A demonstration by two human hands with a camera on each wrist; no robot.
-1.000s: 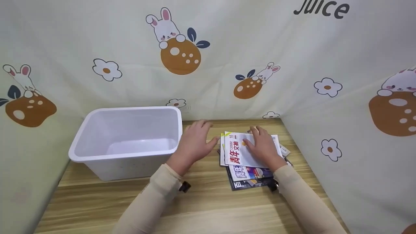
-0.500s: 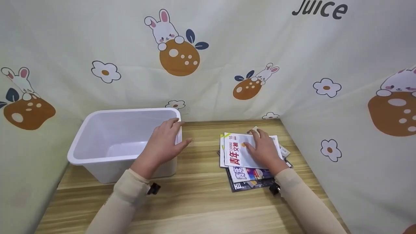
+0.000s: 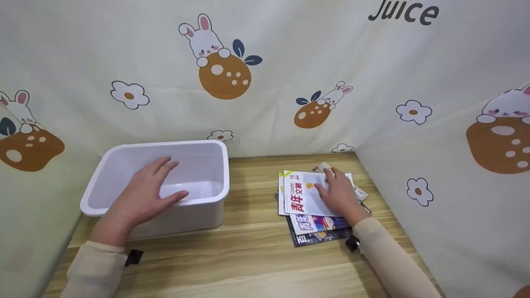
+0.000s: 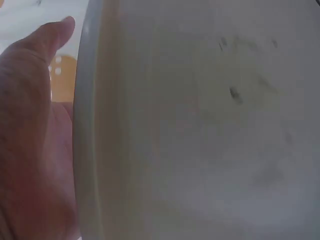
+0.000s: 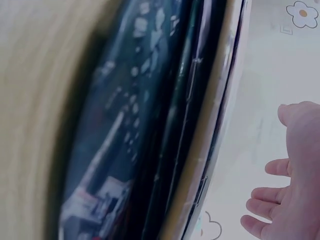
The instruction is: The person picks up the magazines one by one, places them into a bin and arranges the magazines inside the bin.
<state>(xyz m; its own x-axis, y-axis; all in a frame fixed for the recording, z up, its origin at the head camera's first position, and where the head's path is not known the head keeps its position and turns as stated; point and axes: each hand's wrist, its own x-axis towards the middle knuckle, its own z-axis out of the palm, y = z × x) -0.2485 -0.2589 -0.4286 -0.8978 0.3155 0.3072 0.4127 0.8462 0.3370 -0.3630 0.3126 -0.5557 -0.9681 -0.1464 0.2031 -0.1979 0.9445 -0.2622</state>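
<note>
A stack of magazines (image 3: 295, 205) lies on the right of the table, the top one white with red characters. Over that stack is my right hand (image 3: 341, 196), its fingers relaxed and spread; in the right wrist view the fingers (image 5: 262, 194) grip nothing, with the magazines' edges (image 5: 205, 150) beside them. On the left stands a white plastic bin (image 3: 223, 182). My left hand (image 3: 143, 194) reaches over its front rim, thumb apart from the fingers and nothing held. The bin's outer wall (image 4: 210, 130) fills most of the left wrist view.
The wood-grain table (image 3: 248, 248) extends between the bin and the magazines. A patterned cloth (image 3: 265, 103) with rabbits, oranges and flowers hangs behind and along both sides. Small cards (image 3: 321, 167) poke out from under the stack at the back and right.
My left hand has moved left, from between the bin and the magazines to over the bin. The right hand has stayed on the stack, and the head view has shifted slightly.
</note>
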